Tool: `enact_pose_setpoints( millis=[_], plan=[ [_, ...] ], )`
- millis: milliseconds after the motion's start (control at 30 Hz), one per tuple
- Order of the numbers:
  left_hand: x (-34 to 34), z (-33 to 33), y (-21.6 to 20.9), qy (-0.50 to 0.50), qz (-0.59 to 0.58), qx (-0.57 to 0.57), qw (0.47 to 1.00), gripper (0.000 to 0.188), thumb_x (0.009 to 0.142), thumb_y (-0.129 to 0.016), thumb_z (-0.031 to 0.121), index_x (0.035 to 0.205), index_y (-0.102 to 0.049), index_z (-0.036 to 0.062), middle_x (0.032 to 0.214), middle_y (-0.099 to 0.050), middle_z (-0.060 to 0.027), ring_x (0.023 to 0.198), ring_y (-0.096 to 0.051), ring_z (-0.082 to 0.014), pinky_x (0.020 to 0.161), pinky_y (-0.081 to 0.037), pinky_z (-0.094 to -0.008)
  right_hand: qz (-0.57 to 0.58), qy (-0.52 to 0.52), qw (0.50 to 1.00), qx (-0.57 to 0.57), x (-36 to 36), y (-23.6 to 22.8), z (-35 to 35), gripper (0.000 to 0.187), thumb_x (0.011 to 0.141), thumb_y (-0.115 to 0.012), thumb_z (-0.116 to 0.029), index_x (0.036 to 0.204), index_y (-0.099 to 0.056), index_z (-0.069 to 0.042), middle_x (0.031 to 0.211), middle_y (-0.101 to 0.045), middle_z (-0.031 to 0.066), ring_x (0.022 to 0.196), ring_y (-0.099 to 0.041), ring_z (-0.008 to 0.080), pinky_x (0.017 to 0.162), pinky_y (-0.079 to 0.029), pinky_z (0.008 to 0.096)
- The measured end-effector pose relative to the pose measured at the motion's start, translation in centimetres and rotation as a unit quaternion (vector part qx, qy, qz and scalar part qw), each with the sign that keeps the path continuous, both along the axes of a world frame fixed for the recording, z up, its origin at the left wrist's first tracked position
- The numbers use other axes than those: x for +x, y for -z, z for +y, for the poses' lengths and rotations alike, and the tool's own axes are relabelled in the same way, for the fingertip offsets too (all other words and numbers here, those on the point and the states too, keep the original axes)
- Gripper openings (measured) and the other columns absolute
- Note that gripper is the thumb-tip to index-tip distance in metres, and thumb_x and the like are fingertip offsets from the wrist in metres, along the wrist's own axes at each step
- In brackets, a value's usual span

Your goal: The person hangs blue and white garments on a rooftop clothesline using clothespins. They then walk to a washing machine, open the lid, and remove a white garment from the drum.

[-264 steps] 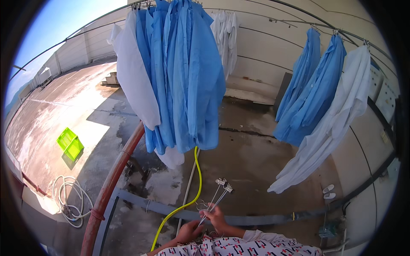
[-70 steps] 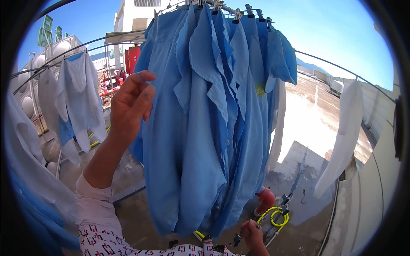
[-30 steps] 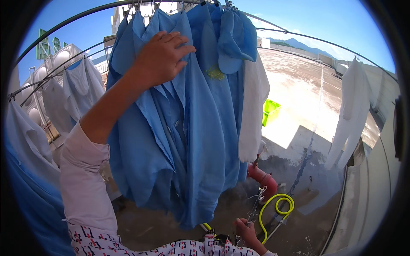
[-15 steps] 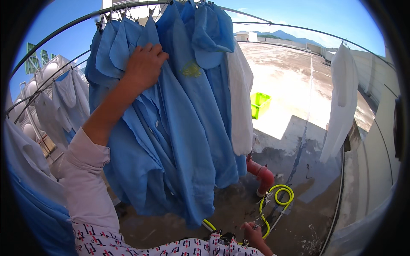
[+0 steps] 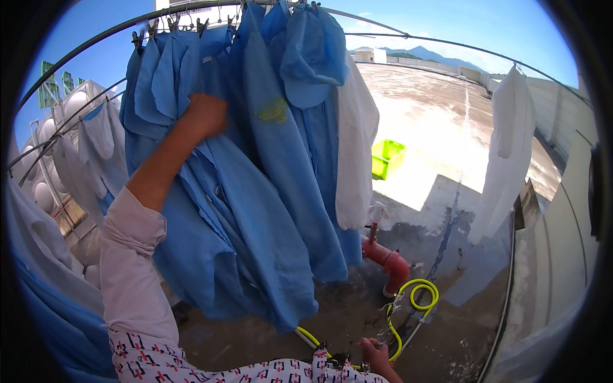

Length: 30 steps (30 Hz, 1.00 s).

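Blue work shirts [image 5: 255,210] hang close together from an overhead line [image 5: 108,35], held by dark clips [image 5: 203,27]. My left hand [image 5: 207,115] is raised among them, closed on the cloth of one blue shirt below the clips; its fingertips are hidden. To the right of that hand, a shirt sleeve carries a yellow-green patch [image 5: 272,111]. A blue cap [image 5: 313,57] hangs in front of the row's right end, beside a white garment [image 5: 355,147]. Low at the bottom edge, my right hand [image 5: 375,354] is closed around something small that I cannot make out.
A yellow hose [image 5: 424,285] lies coiled on the wet ground beside a red pipe [image 5: 391,260]. A bright green crate [image 5: 387,159] stands in the sun. One white garment [image 5: 507,153] hangs at the right; more white laundry [image 5: 38,236] hangs at the left.
My left hand has dropped a little and turned, its fingers now folded into the cloth. The blue shirts have shifted slightly left. My right hand has moved slightly down and left.
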State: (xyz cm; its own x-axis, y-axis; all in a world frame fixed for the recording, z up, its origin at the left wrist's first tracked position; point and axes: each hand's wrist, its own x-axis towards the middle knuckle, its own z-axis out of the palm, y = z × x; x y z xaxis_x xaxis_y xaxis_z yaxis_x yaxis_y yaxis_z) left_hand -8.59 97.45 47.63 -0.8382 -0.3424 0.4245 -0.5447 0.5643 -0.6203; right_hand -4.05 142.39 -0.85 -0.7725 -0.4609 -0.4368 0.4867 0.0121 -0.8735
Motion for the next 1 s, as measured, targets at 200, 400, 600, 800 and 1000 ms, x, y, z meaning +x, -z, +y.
enact_pose_setpoints(
  millis=[200,400,600,800,1000],
  plan=[
    [-2.9,-6.4,-1.5,0.209,0.276,0.179,0.921,0.063,0.085,-0.055,0.044,0.13,-0.043,0.0003,0.118,-0.055,-0.0238,0.108,-0.055,-0.0361,0.091,-0.043,-0.0446,0.027,-0.026,0.999,-0.018,-1.6,-0.8,0.2,0.026,0.091,-0.056,-0.026,0.081,-0.061,-0.003,0.052,-0.04,-0.0052,0.042,-0.035,0.005,0.039,-0.03,0.0226],
    [-9.4,-4.1,-6.6,0.328,0.514,0.413,0.677,0.107,0.069,-0.066,0.061,0.138,-0.022,-0.0092,0.133,-0.04,-0.0313,0.12,-0.047,-0.0385,0.1,-0.04,-0.0404,0.009,-0.016,0.999,-0.03,-2.8,-1.4,-1.7,0.024,0.091,-0.057,-0.025,0.081,-0.059,-0.003,0.052,-0.039,-0.0054,0.042,-0.035,0.0052,0.039,-0.029,0.0222],
    [-14.3,-3.7,-10.3,0.428,0.503,0.446,0.604,0.107,0.066,-0.075,0.05,0.137,-0.021,-0.0106,0.128,-0.046,-0.0274,0.121,-0.046,-0.0328,0.098,-0.04,-0.0393,0.144,0.039,0.989,-0.005,-6.9,-6.7,-4.6,0.024,0.092,-0.056,-0.022,0.08,-0.065,-0.003,0.055,-0.045,-0.0091,0.047,-0.036,0.001,0.045,-0.026,0.0194],
    [-16.3,-6.2,-11.6,0.42,0.488,0.265,0.718,0.081,0.073,-0.065,0.034,0.138,-0.03,0.0021,0.117,-0.055,-0.0266,0.105,-0.058,-0.0364,0.091,-0.046,-0.0419,0.44,0.092,0.892,-0.05,-15.0,-28.5,-8.0,0.017,0.092,-0.052,-0.017,0.086,-0.063,-0.006,0.058,-0.044,-0.0059,0.047,-0.038,0.0025,0.043,-0.03,0.0205],
    [-14.2,-8.5,-9.5,0.46,0.455,0.201,0.735,0.059,0.082,-0.05,0.017,0.139,-0.035,0.0129,0.109,-0.062,-0.02,0.098,-0.061,-0.0359,0.088,-0.047,-0.0438,0.668,0.124,0.733,-0.02,-17.0,-50.3,-20.9,0.032,0.091,-0.058,-0.032,0.11,-0.064,-0.008,0.065,-0.053,-0.0016,0.042,-0.032,0.0033,0.038,-0.024,0.019]
  ],
)
